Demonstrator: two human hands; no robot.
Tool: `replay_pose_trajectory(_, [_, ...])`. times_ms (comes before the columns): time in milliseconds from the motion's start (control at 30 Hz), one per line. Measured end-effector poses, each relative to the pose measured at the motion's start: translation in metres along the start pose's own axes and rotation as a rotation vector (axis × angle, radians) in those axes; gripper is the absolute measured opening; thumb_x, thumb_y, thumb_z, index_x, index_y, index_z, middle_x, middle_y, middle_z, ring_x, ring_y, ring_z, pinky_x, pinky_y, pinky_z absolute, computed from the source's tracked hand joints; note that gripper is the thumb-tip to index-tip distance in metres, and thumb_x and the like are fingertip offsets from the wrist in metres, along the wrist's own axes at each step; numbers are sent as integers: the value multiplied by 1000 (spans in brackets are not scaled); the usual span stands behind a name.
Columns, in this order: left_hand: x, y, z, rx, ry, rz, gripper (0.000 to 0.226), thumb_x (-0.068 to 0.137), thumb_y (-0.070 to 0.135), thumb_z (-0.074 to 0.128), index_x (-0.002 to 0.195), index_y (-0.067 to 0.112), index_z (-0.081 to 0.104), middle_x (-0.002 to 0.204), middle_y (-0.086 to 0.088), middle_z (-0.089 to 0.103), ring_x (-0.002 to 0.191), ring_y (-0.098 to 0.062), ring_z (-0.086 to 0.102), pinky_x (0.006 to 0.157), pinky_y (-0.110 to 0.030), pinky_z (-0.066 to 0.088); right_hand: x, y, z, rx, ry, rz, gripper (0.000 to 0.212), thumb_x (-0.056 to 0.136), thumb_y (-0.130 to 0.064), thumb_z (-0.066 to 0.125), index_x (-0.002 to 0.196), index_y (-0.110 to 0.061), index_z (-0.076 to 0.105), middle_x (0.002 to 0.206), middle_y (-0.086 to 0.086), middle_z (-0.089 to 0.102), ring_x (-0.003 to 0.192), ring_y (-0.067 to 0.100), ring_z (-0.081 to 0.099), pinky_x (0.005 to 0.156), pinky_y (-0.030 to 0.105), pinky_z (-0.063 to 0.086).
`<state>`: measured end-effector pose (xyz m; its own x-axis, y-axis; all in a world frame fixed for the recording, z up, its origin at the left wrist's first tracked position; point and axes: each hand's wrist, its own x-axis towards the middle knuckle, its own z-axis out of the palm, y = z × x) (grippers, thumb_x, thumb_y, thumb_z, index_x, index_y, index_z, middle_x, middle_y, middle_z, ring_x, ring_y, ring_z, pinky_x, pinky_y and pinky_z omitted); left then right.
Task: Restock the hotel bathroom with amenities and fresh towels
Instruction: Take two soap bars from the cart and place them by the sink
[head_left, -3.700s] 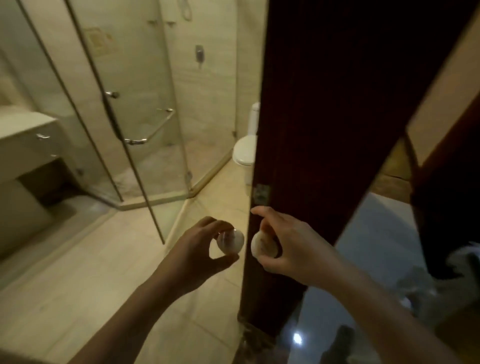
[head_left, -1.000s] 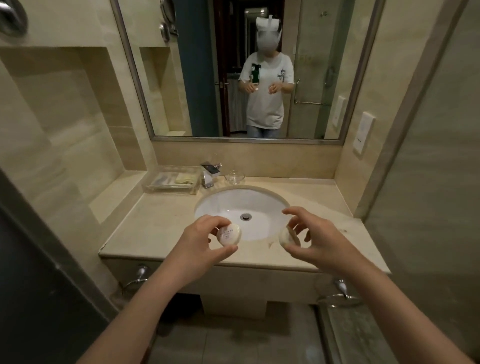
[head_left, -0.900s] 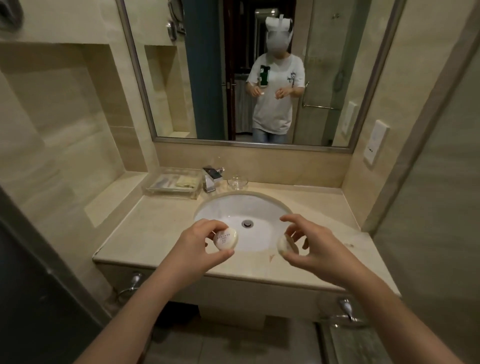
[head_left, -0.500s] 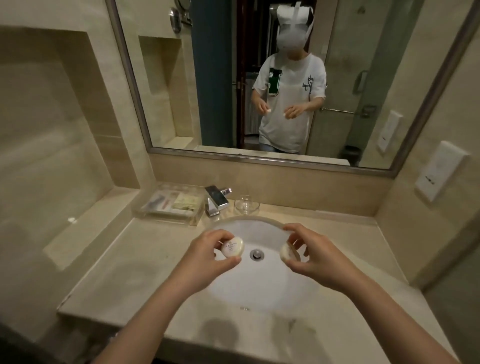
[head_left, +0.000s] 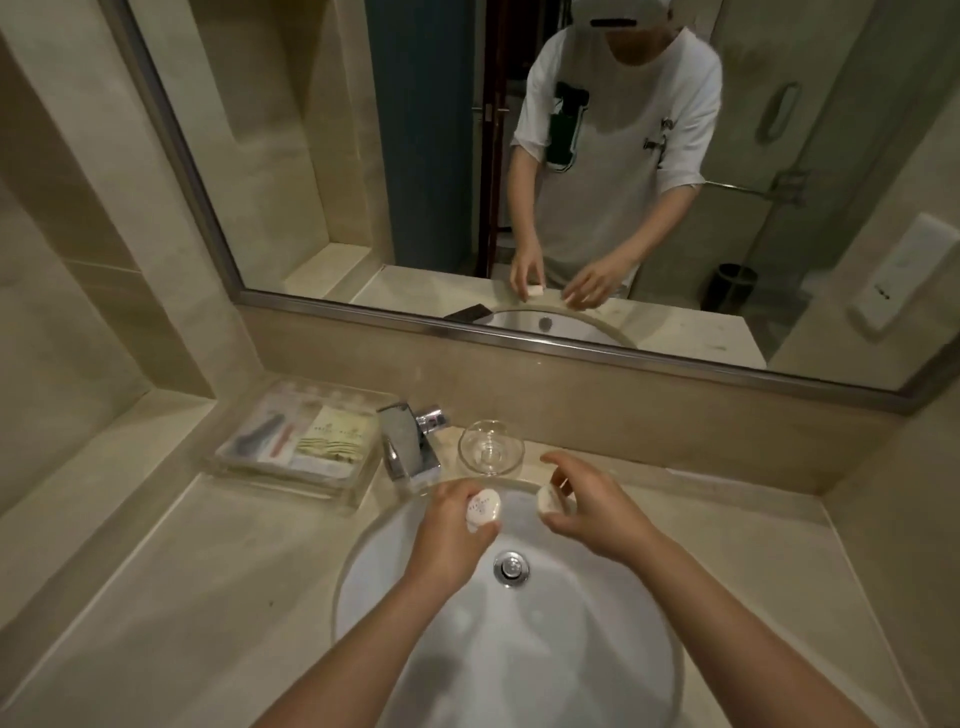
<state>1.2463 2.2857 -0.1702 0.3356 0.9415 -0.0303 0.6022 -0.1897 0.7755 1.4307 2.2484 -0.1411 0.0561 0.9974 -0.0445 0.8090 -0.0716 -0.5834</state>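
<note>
My left hand (head_left: 451, 535) grips a small round white wrapped soap (head_left: 483, 510) with printed lettering on its face. My right hand (head_left: 592, 512) pinches a second round soap (head_left: 548, 500) between thumb and fingers. Both hands hover over the far part of the white sink basin (head_left: 597, 649), just in front of the tap (head_left: 407, 447) and a clear glass soap dish (head_left: 490, 447). To the left of the tap, a clear amenity tray (head_left: 291, 457) holds toothbrush packets and sachets.
The beige stone counter (head_left: 182, 597) surrounds the basin. A wide mirror (head_left: 363, 182) above the backsplash reflects a person in a white shirt, and a bin. A white wall panel (head_left: 904, 270) hangs on the right. A recessed ledge (head_left: 104, 441) lies at the left.
I came in through the doorway and up to the sink. Both hands, each holding its soap, moved forward over the basin toward the tap and glass dish.
</note>
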Motion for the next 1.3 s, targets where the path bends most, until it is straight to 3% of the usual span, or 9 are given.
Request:
replay_pose_trajectory(167, [40,-15,30,22,-17,-58,38,80,19,68,116,17,55,110,3,46,105,-17,53,91,-27,43,72,26,12,-23,-100,-46,67,76,-14,66,137,-15,40,115,6,60,105,22,57,78,20,35])
replay_pose_trajectory(267, [66,-23,42,67,18,-92,39,81,18,66,119,15,55,115,-1,47,109,-17,50,91,-21,37,110,37,19,4,-136,-97,70,73,-8,68,138,-16,41,114,9,59,104,24,57,81,18,37])
replay_pose_trajectory(367, [94,-31,51,140,57,-180,45,81,15,64,124,12,53,124,-7,47,118,-22,45,100,-24,33,142,49,32,8,-191,-130,71,73,-8,70,137,-13,41,115,12,59,103,25,56,87,21,39])
replay_pose_trajectory(500, [122,-42,61,187,116,-269,46,83,18,62,127,15,51,130,-6,45,125,-23,39,102,-28,30,176,62,52,-38,-256,-155,79,71,-11,73,141,-12,35,125,12,56,113,26,53,83,19,35])
replay_pose_trajectory(700, [151,-54,63,400,122,-253,42,84,24,61,124,19,53,131,-4,49,122,-25,41,100,-32,31,201,79,78,-100,-333,-155,88,69,-16,74,143,-18,28,125,14,53,113,31,52,92,30,43])
replay_pose_trajectory(900, [161,-52,72,514,46,-204,48,87,27,59,133,22,44,138,0,42,132,-20,31,105,-33,25,202,83,76,-97,-360,-145,92,67,-18,75,145,-22,25,130,14,49,117,29,49,97,32,42])
replay_pose_trajectory(1033, [156,-50,74,446,68,-179,58,86,23,59,139,21,35,143,1,37,133,-20,31,106,-34,26,189,78,61,-26,-293,-161,84,71,-10,72,144,-16,30,132,13,50,120,26,48,99,26,36])
replay_pose_trajectory(1167, [136,-44,69,348,63,-134,59,86,21,55,141,19,33,142,-2,38,131,-22,33,108,-34,28,172,67,48,10,-238,-185,72,77,-5,67,141,-14,35,122,9,55,102,14,50,83,13,31])
replay_pose_trajectory(1300, [98,-31,50,198,-36,-144,34,88,22,53,122,14,54,124,-8,56,116,-26,50,97,-34,41,150,46,41,23,-255,-202,62,79,-8,66,136,-17,42,109,3,55,90,12,50,75,12,35])
